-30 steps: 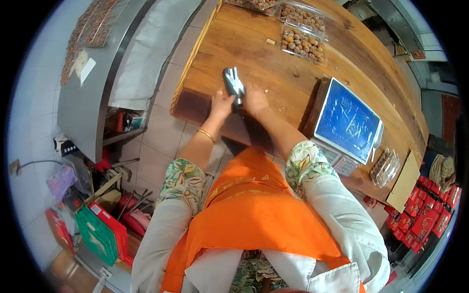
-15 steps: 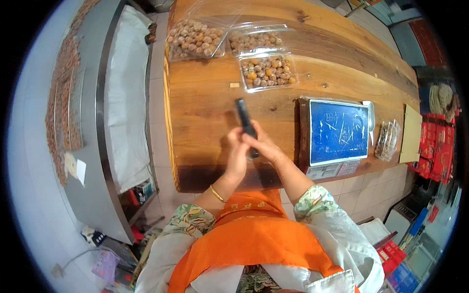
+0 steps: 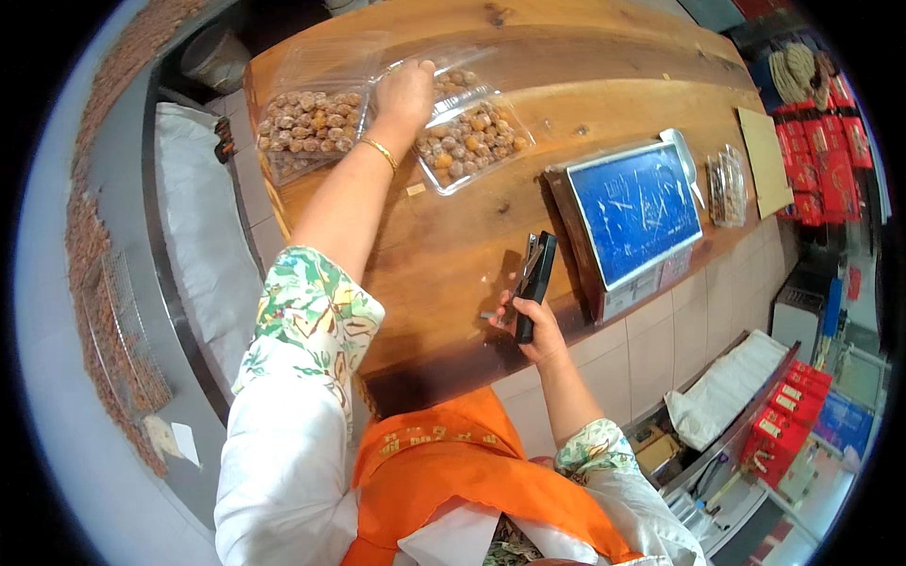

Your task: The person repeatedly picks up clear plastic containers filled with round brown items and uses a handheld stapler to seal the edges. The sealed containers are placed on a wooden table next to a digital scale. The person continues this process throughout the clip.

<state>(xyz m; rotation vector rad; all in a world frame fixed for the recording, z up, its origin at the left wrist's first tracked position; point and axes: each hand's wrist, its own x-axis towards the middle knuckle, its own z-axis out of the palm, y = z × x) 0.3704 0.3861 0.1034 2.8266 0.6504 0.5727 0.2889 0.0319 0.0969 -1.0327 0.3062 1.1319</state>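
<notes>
My left hand reaches to the back of the wooden table, fingers closed on the rim or lid of a clear plastic container of round, sugary fruit; the fingertips are partly hidden. A second open container sits in front of it, a third to the left. My right hand, near the table's front edge, grips a black stapler with silver parts, held upright in the picture, left of the blue-topped scale.
Wrapped packets and a cardboard sheet lie on the table's right. A steel counter with a wire rack runs along the left. Red boxes are stacked at the right, and a white-covered shelf is below right.
My hands have parted from being together on the stapler: the left has moved up to the containers, while the right keeps the stapler, now further right. The camera view has turned.
</notes>
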